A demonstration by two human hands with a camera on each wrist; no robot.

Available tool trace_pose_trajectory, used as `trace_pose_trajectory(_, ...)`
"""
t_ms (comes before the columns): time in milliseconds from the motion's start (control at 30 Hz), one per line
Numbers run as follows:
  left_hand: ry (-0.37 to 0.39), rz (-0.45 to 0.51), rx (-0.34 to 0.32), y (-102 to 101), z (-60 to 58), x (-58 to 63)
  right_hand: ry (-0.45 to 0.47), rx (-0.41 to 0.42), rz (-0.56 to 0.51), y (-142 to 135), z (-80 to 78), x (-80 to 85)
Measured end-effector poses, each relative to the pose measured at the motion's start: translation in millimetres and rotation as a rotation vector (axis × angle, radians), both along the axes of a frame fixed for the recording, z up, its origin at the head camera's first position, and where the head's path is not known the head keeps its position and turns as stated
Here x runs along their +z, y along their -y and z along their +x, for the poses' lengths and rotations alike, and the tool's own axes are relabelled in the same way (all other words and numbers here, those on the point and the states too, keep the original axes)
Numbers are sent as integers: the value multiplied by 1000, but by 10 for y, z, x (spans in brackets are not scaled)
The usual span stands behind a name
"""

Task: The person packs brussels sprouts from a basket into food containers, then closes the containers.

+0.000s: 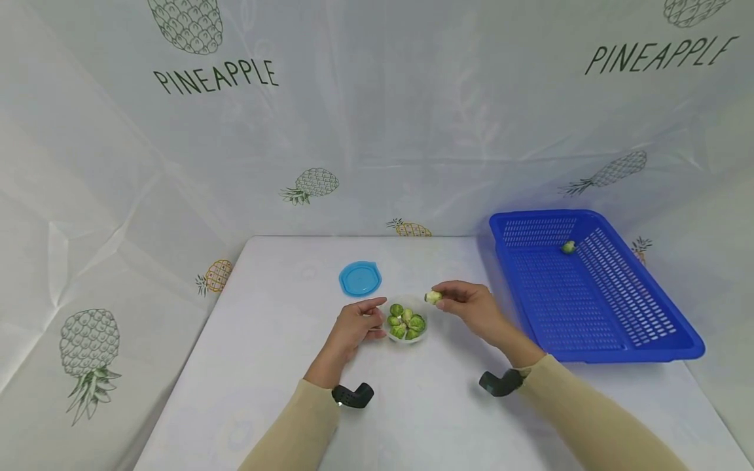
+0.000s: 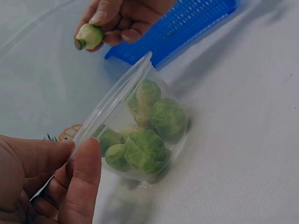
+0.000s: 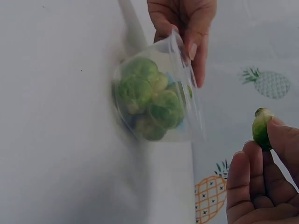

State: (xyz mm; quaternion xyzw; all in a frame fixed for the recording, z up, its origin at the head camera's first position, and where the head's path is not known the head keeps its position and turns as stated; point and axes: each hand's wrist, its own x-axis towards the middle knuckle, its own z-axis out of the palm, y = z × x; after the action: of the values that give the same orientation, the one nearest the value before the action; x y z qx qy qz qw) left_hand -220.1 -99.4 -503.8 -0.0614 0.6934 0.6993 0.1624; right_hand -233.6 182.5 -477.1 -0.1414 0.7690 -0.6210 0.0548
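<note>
A small clear plastic tub (image 2: pixel 117 105) stands on the white table and holds several green Brussels sprouts (image 1: pixel 415 322). My left hand (image 1: pixel 356 326) is at the tub's left side, its thumb and fingers gripping the rim. Just right of the tub and a little above it, my right hand (image 1: pixel 474 310) pinches a single Brussels sprout (image 1: pixel 432 297) between thumb and fingers. In the left wrist view, that sprout (image 2: pixel 89 36) shows its pale cut end, apart from the tub's rim.
A blue plastic basket (image 1: pixel 533 327) stands on the right side of the table, with one sprout (image 1: pixel 568 247) near its far end. Behind the tub lies a round blue lid (image 1: pixel 360 279). A pineapple-printed sheet (image 1: pixel 383 118) hangs behind the table.
</note>
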Motion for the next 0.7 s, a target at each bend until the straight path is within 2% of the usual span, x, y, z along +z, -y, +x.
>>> trace_pose_trajectory(133,-4,0,-2,1,-5,-7,0,18,33,84,-2,-42)
trace_pose_trajectory(333,4,2,-2,8,-16,-13,-54,56,89,200,-15,-74)
trace_pose_trajectory(567,0,13,-9,15,-23,-35,-121,55,218,296,-63,-130)
trace_pose_trajectory(700,3,13,-7,15,-31,-42,-145,63,247,323,-71,-144)
